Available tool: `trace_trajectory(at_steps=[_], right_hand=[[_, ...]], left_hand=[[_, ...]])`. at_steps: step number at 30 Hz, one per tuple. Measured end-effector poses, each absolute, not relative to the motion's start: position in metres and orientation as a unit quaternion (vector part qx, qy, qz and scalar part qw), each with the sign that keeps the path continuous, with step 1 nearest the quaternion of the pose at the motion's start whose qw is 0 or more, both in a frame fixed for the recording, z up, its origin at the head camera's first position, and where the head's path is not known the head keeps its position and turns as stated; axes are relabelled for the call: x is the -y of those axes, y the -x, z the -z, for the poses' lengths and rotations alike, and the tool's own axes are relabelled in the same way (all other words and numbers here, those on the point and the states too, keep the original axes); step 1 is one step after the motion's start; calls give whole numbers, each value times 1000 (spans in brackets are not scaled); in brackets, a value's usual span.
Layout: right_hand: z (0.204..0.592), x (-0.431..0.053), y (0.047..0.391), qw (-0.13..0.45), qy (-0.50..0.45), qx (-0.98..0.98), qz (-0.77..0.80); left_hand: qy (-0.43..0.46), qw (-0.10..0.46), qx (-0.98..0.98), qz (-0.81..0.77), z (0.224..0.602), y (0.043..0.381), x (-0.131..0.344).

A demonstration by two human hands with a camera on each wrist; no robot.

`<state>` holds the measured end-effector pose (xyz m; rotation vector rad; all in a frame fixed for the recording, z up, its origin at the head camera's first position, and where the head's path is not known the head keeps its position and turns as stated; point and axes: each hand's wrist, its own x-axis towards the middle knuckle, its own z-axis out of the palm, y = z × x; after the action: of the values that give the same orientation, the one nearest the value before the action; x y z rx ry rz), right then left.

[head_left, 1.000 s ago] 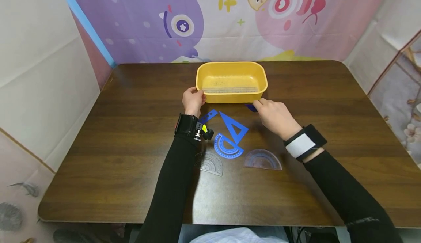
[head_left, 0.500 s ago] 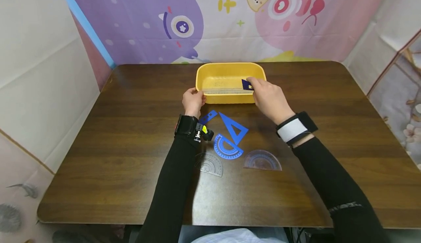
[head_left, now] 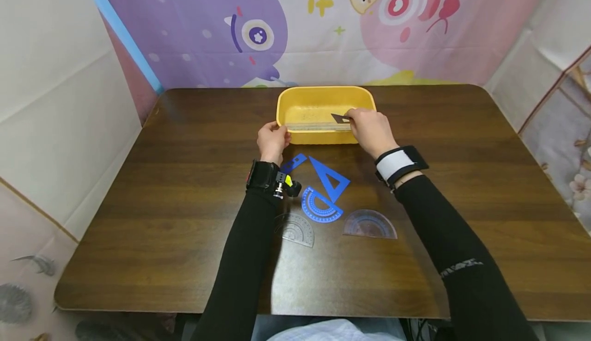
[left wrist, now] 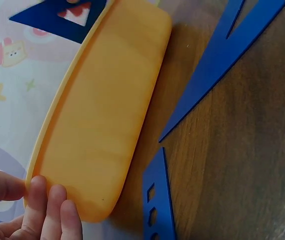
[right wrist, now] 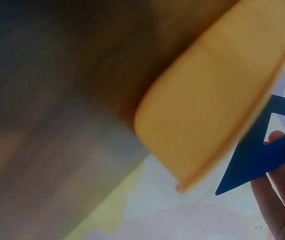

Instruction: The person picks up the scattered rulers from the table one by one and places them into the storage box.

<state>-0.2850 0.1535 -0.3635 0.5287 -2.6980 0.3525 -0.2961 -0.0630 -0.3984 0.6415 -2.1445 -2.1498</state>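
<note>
A yellow plastic basin (head_left: 323, 137) stands at the back of the table, with a clear ruler (head_left: 310, 126) lying inside it. My left hand (head_left: 272, 141) pinches its front left rim, thumb on one side and fingers on the other in the left wrist view. My right hand (head_left: 371, 128) holds a blue set square (right wrist: 258, 155) over the right part of the basin, gripping it near its triangular cutout. In front of the basin lie another blue set square (head_left: 339, 189), a blue ruler with cutouts (head_left: 299, 160) and a blue protractor (head_left: 315, 215).
Two clear protractors, a left one (head_left: 297, 231) and a right one (head_left: 369, 224), lie nearer the front of the brown table (head_left: 161, 228). A cartoon-printed cloth (head_left: 304, 33) hangs behind the back edge. White panels stand at both sides.
The right hand has lifted the blue set square from the table in front of the basin and carried it up over the basin's right part. The left hand stays at the rim.
</note>
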Motion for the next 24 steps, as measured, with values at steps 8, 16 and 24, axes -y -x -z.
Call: trace_trajectory(at_steps=[8, 16, 24], right_hand=[[376, -152, 290, 147, -179, 966, -114], [380, -145, 290, 115, -188, 972, -81], [379, -135, 297, 99, -202, 973, -55]], left_hand=[[-210, 20, 683, 699, 398, 296, 63], [-208, 16, 685, 698, 398, 295, 63], [-208, 20, 686, 697, 398, 295, 64]])
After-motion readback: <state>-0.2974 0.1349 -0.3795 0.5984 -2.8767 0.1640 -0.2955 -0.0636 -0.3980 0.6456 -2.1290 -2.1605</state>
